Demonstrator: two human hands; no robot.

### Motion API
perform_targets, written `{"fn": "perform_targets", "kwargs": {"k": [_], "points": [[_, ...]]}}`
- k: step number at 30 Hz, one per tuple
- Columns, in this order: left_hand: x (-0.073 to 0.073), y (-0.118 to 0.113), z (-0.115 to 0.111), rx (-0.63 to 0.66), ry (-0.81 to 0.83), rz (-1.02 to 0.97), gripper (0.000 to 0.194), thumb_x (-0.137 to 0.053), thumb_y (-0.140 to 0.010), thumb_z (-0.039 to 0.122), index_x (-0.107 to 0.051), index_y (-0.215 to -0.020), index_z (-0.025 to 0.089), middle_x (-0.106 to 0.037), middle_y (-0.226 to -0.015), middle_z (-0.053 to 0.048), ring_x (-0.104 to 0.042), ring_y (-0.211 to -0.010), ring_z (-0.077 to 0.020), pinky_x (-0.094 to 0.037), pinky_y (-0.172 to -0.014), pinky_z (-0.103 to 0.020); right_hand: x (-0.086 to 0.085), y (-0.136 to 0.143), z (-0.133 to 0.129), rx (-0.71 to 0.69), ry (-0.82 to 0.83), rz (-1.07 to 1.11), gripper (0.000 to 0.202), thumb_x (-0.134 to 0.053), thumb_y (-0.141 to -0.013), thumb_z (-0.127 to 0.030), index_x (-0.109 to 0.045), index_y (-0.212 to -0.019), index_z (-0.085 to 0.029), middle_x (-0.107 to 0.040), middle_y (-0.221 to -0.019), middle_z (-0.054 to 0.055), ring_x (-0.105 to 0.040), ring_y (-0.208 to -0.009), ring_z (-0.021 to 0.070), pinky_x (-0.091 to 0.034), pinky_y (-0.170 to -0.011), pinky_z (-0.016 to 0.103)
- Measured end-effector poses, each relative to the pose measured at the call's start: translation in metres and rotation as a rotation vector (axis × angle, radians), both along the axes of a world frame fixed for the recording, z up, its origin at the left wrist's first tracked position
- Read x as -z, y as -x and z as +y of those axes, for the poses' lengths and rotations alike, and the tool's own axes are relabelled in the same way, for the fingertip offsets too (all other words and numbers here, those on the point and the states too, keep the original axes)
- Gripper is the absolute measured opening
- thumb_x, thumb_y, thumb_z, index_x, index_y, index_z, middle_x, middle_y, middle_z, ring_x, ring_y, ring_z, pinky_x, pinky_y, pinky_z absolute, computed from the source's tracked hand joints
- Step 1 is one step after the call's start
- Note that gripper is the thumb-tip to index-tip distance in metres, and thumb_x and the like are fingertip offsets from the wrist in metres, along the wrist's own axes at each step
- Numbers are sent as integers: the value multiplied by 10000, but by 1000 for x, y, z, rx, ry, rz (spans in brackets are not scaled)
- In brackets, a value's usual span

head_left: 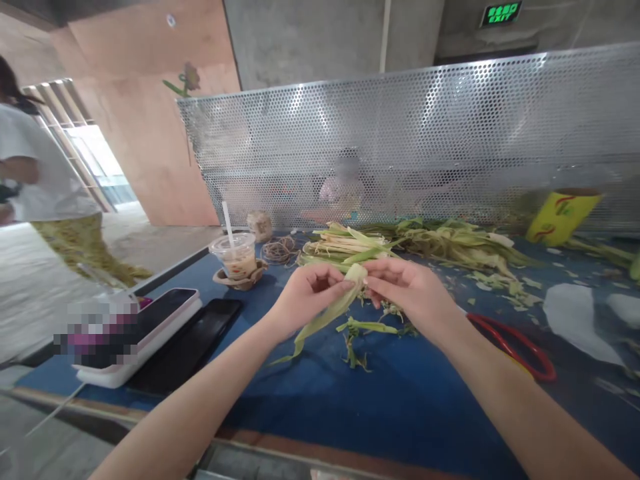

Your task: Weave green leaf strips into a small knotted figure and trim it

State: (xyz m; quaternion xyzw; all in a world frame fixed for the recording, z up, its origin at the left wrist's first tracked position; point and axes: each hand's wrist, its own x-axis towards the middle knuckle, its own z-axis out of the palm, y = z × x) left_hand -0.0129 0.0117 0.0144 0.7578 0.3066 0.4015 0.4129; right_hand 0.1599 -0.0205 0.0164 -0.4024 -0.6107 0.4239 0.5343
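Note:
A pale green corn husk [336,311] is held up between both hands above the blue table [390,400]. Its top is folded or rolled over, and a long strip trails down to the left. My left hand [311,293] pinches the folded part from the left between thumb and fingers. From the right, my right hand [403,285] pinches the same folded end. A small figure of knotted green husk [354,340] lies on the table just below the hands. Behind them is a pile of husk strips [345,243].
Red-handled scissors [520,343] lie by my right forearm. A drink cup with straw [236,257], twine [279,251] and phones [185,347] are on the left. More husks [450,243] and a yellow container [563,217] stand before the perforated metal screen [400,140]. A person [50,167] is at far left.

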Motion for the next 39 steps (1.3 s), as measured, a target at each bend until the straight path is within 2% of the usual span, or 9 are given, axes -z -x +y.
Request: {"fn": "perform_targets", "kwargs": {"k": [6, 8, 11, 16, 23, 27, 31, 35, 39], "points": [[-1, -1, -9, 60, -3, 24, 167, -558, -778, 281, -465, -708, 162, -392, -572, 64, -347, -502, -61, -285, -481, -193, 6, 0, 1, 9, -93, -33, 100, -611, -732, -234, -573, -816, -194, -554, -592, -44, -496, -476, 76, -413, -475, 223], [0, -1, -10, 78, -11, 16, 105, -545, -783, 247, -491, -812, 162, -378, -562, 75, -338, -494, -62, -279, -479, -192, 6, 3, -1, 49, -137, -75, 75, -592, -720, -194, -552, -783, -198, -497, -568, -60, -470, -471, 70, -389, -463, 213], [1, 0, -9, 85, -20, 13, 180, -533, -797, 245, -489, -953, 167, -345, -513, 97, -304, -450, -61, -257, -456, -190, 7, 7, -3, 70, -155, -123, 59, -572, -709, -179, -543, -756, -197, -456, -562, -65, -460, -477, 73, -385, -467, 216], [5, -1, -10, -22, -150, 88, 127, -532, -818, 290, -518, -826, 165, -411, -497, 80, -356, -437, -53, -284, -455, -184, 8, 7, -5, 60, -141, -132, 35, -566, -706, -178, -562, -739, -190, -506, -593, -41, -476, -515, 81, -380, -473, 213], [5, -2, -6, 163, 132, -119, 184, -590, -786, 308, -519, -709, 157, -541, -521, 49, -472, -420, -50, -346, -422, -165, 13, 9, -10, 169, -247, -128, 60, -568, -701, -165, -590, -653, -193, -585, -612, -3, -513, -554, 113, -412, -512, 245], [5, -3, -5, 166, 238, -181, 253, -656, -725, 347, -509, -665, 151, -513, -477, 62, -454, -391, -44, -365, -409, -167, 13, 9, -9, 138, -242, -160, 54, -580, -728, -191, -625, -757, -196, -621, -672, 13, -567, -609, 133, -460, -563, 263], [5, -4, -7, 158, 219, -240, 258, -662, -718, 346, -502, -656, 153, -506, -467, 69, -455, -394, -39, -373, -410, -161, 13, 9, -8, 118, -207, -151, 322, -589, -738, -211, -596, -1060, -221, -632, -688, -2, -591, -609, 137, -490, -570, 269], [6, -4, -7, 162, 227, -262, 265, -661, -709, 364, -494, -667, 162, -513, -460, 71, -473, -384, -49, -373, -402, -171, 14, 10, -8, 218, -412, -260, 151, -582, -738, -187, -690, -831, -239, -673, -749, 31, -625, -701, 178, -509, -599, 299], [6, -3, -6, 182, 299, -233, 275, -671, -688, 373, -504, -684, 155, -532, -466, 58, -482, -380, -54, -370, -403, -179, 13, 8, -11, 295, -656, -417, 193, -546, -754, -130, -696, -776, -249, -667, -725, 29, -620, -664, 172, -491, -544, 285]]}}
